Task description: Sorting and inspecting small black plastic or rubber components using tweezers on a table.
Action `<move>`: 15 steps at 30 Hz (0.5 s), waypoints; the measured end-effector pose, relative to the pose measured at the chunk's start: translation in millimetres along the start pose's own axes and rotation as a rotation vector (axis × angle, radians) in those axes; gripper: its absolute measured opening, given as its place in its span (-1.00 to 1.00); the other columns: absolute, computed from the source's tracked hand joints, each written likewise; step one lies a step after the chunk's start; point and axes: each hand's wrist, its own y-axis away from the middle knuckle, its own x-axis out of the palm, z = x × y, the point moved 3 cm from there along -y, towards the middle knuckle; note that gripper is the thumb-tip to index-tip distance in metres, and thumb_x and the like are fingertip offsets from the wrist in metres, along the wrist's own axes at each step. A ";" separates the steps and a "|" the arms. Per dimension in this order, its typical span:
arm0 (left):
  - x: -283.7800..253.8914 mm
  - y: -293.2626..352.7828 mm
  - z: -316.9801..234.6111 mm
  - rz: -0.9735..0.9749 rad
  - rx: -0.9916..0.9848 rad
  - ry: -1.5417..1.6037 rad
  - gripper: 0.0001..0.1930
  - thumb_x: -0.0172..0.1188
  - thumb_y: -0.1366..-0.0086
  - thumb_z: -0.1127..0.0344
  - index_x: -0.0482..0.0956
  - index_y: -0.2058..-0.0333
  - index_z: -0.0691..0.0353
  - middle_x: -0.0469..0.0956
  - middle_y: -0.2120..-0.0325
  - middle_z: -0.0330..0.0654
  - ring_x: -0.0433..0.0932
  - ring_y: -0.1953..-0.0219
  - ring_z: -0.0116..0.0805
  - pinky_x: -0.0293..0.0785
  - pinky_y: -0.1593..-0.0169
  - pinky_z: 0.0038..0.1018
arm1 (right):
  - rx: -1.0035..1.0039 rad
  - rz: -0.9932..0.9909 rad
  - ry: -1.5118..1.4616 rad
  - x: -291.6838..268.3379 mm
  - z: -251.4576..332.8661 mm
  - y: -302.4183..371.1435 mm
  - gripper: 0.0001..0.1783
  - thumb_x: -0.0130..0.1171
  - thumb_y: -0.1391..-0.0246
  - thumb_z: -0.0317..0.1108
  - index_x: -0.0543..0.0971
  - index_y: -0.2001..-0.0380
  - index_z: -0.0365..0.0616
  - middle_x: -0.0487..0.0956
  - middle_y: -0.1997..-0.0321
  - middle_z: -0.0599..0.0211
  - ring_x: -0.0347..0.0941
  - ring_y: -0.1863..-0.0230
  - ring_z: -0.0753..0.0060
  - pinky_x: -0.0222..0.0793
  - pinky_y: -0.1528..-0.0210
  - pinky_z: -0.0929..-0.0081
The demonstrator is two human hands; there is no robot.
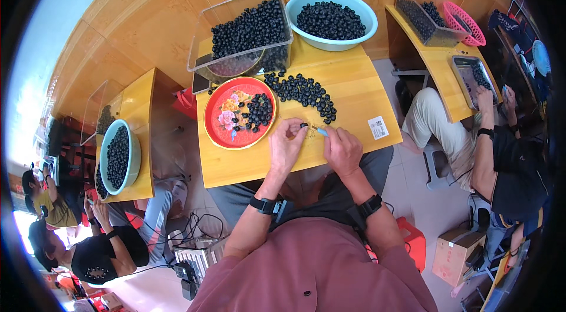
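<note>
Over the near edge of the wooden table, my left hand pinches a small black bead-like ball between thumb and fingertips. Closed around a slim tool with a light blue handle is my right hand; the tool's thin tip points at the ball. Fine crumbs lie below the fingertips. Left of my hands sits a round red tray with a flower print, carrying a cluster of black balls. A curved band of loose black balls spreads behind my hands.
At the table's back stand a clear plastic bin and a light blue basin, both heaped with black balls. A white printed card lies at right. Co-workers sit at side tables with similar containers; cables lie on the floor.
</note>
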 end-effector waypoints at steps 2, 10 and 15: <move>3.2 2.8 6.1 0.003 -0.013 -0.056 -0.79 0.42 -0.32 0.50 0.70 0.08 0.34 0.71 0.24 -0.10 0.73 0.22 -0.44 0.66 0.13 -0.48 | 0.001 -0.002 -0.004 1.3 -1.2 0.7 -0.91 0.24 -0.20 -0.40 0.67 0.25 -0.10 0.48 0.50 0.31 0.53 0.46 0.20 0.44 0.43 0.21; 10.1 8.2 21.0 -0.011 0.031 0.186 -0.77 0.39 -0.30 0.59 0.69 0.07 0.40 0.62 0.09 -0.09 0.72 0.14 -0.38 0.67 0.06 -0.52 | 0.014 0.027 -0.015 1.9 -1.9 0.2 -0.90 0.26 -0.19 -0.38 0.66 0.24 -0.09 0.48 0.48 0.32 0.53 0.45 0.20 0.44 0.41 0.21; 11.9 10.8 14.5 -0.006 0.077 0.128 -0.79 0.39 -0.29 0.59 0.71 0.10 0.39 0.62 0.11 -0.11 0.70 0.17 -0.42 0.66 0.10 -0.53 | 0.007 0.024 -0.014 2.3 -2.1 0.9 -0.88 0.27 -0.15 -0.39 0.66 0.23 -0.08 0.48 0.48 0.32 0.53 0.45 0.20 0.44 0.41 0.20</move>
